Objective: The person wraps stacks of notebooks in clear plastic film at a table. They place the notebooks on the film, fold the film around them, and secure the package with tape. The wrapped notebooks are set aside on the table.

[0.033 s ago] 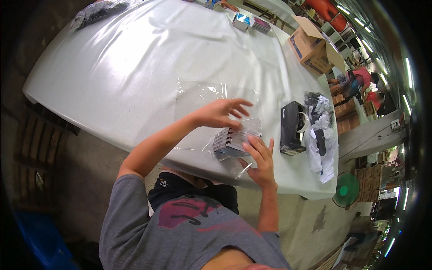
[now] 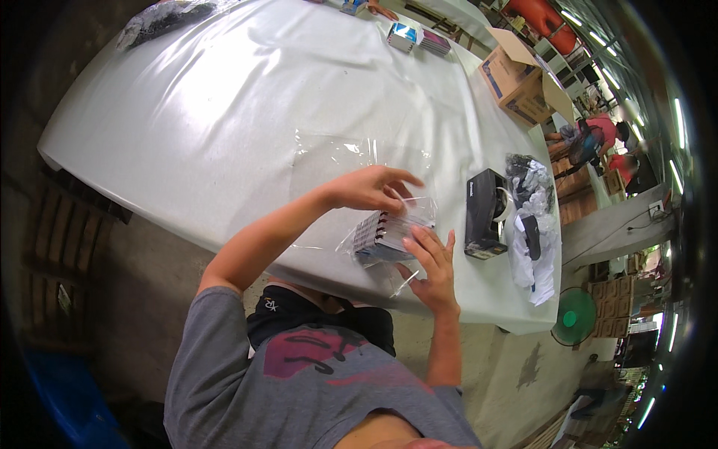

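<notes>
A small stack of spiral-bound notebooks [image 2: 379, 238] sits inside a clear plastic bag [image 2: 344, 245] near the table's front edge. Black binding coils show along its upper left side. My right hand [image 2: 430, 263] grips the stack from the right, fingers along its top side and thumb lower down. Above the stack's far end is my left hand [image 2: 372, 188], its fingers apart and its thumb against the loose film there. Whether it pinches any film is hard to see. Beneath my left arm and beyond it, a larger clear plastic sheet [image 2: 318, 153] lies flat.
Right of my hands stands a black tape dispenser box [image 2: 482, 217], beside crumpled plastic wrapping [image 2: 535, 247]. An open cardboard box [image 2: 516, 82] is at the far right of the white-covered table [image 2: 187, 150]. Two small stacks [image 2: 415, 39] and another person's hand [image 2: 383, 10] are at the far edge.
The fingers of my left hand have shifted slightly over the loose film at the bag's far end. My right hand and the stack stay in place.
</notes>
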A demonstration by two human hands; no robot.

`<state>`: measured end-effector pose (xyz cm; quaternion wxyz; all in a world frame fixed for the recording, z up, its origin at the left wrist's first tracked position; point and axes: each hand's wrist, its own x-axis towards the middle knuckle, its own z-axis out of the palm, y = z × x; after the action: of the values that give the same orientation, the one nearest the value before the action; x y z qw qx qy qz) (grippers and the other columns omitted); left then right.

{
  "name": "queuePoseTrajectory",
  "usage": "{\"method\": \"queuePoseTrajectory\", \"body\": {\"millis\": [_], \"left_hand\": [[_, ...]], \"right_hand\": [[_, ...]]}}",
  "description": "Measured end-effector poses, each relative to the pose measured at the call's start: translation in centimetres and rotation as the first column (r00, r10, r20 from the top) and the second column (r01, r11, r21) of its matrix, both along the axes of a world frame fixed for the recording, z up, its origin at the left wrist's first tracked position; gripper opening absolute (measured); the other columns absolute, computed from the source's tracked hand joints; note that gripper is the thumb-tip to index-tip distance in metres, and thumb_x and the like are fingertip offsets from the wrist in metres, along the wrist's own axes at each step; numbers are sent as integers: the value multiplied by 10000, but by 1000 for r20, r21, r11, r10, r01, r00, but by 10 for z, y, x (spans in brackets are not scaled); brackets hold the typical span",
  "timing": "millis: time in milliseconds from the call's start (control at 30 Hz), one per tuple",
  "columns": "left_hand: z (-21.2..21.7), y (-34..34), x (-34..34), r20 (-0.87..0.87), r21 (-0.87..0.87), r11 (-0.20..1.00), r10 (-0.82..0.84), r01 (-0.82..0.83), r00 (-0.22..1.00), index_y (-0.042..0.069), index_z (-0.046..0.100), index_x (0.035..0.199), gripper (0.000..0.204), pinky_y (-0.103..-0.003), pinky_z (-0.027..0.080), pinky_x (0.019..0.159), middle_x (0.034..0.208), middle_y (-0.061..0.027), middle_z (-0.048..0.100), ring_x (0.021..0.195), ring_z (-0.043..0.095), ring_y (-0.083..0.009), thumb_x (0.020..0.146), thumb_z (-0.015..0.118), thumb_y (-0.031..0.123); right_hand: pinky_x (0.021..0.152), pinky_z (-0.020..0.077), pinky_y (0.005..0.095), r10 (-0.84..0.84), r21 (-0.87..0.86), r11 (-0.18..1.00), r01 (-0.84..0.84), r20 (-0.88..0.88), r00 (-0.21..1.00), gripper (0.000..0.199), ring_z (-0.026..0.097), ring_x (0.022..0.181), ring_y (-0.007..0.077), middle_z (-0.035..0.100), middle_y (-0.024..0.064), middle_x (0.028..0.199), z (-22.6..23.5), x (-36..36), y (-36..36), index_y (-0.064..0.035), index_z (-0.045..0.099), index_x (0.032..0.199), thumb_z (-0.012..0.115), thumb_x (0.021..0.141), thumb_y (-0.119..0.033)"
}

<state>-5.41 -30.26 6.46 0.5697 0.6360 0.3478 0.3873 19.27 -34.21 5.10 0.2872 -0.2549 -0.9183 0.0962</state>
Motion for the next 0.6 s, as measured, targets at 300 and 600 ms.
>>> {"method": "queuePoseTrajectory", "body": {"millis": [300,600], "left_hand": [[14,31,11,112,10,995,-102,101,988,-48,665,981,214,-299,555,779,943,-129,674,872,651,-174,819,530,-11],[31,-15,-16,186,379,844,331,-378,925,50,655,1004,200,-238,405,741,1010,-48,630,974,547,-116,836,639,158]], "right_hand": [[1108,104,568,-12,17,1000,11,31,999,607,455,1243,206,516,2,1311,2,-1,-1,-223,535,1229,756,681,-87],[1100,103,579,-30,10,1000,30,8,1000,617,437,1262,208,507,1,1323,-4,0,-2,-204,535,1229,760,670,-75]]}}
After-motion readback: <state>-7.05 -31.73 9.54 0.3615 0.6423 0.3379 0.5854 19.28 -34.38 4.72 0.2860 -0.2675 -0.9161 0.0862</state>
